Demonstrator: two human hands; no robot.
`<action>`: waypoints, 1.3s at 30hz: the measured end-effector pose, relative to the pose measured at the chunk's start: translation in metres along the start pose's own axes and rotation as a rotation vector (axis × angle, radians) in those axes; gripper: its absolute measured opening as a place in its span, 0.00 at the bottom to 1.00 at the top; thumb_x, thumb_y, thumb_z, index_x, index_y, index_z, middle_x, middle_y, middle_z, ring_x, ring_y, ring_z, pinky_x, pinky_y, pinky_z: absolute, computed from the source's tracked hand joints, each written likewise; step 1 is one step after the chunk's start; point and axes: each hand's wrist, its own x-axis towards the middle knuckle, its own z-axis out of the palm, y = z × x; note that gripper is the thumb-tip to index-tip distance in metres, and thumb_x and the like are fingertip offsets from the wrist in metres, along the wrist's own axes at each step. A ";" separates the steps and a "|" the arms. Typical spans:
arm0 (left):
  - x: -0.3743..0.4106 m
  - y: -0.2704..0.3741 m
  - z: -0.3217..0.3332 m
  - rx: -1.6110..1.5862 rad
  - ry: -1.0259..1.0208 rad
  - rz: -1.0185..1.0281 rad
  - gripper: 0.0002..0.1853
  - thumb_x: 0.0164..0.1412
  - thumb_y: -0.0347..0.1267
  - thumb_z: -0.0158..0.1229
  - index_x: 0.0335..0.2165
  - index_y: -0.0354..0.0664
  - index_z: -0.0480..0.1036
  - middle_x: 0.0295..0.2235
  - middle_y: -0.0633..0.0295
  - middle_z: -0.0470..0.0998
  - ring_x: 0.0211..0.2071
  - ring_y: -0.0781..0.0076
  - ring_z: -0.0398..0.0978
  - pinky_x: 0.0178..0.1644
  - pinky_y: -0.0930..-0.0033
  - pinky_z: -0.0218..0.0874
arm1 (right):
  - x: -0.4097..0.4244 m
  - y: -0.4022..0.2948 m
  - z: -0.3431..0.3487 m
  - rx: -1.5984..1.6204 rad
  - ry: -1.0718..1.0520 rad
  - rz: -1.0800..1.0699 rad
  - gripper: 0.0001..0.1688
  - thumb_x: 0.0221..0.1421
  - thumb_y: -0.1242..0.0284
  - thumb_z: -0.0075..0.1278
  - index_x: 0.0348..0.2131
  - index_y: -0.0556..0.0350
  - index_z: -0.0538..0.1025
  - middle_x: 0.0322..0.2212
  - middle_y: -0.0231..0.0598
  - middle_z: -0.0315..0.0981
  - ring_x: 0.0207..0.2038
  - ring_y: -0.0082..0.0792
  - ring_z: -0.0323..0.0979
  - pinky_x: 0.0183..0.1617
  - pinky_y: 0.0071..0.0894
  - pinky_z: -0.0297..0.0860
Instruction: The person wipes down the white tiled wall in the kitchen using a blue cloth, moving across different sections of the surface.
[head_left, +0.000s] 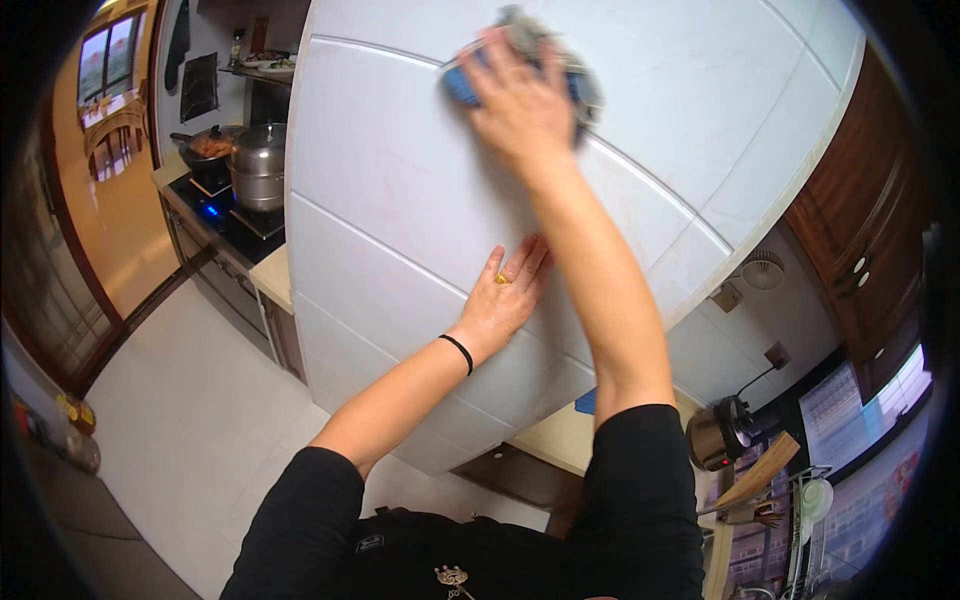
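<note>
My right hand (521, 105) presses a blue and grey cloth (461, 84) flat against a white tiled wall (382, 135), high up and across a grout line. The cloth bunches out past my fingertips and beside my palm, slightly blurred. Lower down, my left hand (504, 296) rests against the same tiles with nothing in it. Its fingers point up, the thumb side partly apart, and the fingertips pass behind my right forearm. A gold ring and a black wrist band are on my left hand and wrist.
Left of the wall, a steel steamer pot (259, 169) and a black pan (210, 150) with food sit on a lit cooktop (225, 214). At right stand an electric cooker (716, 435), a wooden cutting board (759, 469) and a dish rack (795, 525). Dark wooden cabinets (862, 202) hang above.
</note>
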 end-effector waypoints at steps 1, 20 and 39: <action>-0.001 -0.003 0.004 0.052 -0.002 -0.005 0.28 0.53 0.29 0.51 0.54 0.38 0.66 0.60 0.53 0.58 0.63 0.60 0.53 0.60 0.49 0.53 | 0.004 -0.016 0.005 0.069 -0.039 -0.104 0.30 0.53 0.57 0.50 0.56 0.33 0.68 0.62 0.33 0.56 0.60 0.27 0.61 0.69 0.49 0.41; -0.008 -0.010 0.002 -0.043 0.000 0.029 0.35 0.55 0.27 0.48 0.62 0.34 0.51 0.67 0.52 0.45 0.68 0.61 0.42 0.66 0.49 0.42 | -0.135 0.076 -0.057 -0.101 -0.066 0.170 0.34 0.51 0.59 0.52 0.59 0.34 0.68 0.63 0.33 0.55 0.66 0.38 0.50 0.68 0.56 0.35; -0.038 -0.335 -0.065 0.027 0.341 -0.555 0.45 0.57 0.40 0.59 0.60 0.21 0.45 0.63 0.32 0.41 0.60 0.33 0.48 0.63 0.43 0.39 | 0.272 -0.131 0.112 0.084 0.226 -0.280 0.31 0.53 0.53 0.47 0.57 0.33 0.68 0.57 0.30 0.64 0.54 0.26 0.66 0.69 0.45 0.41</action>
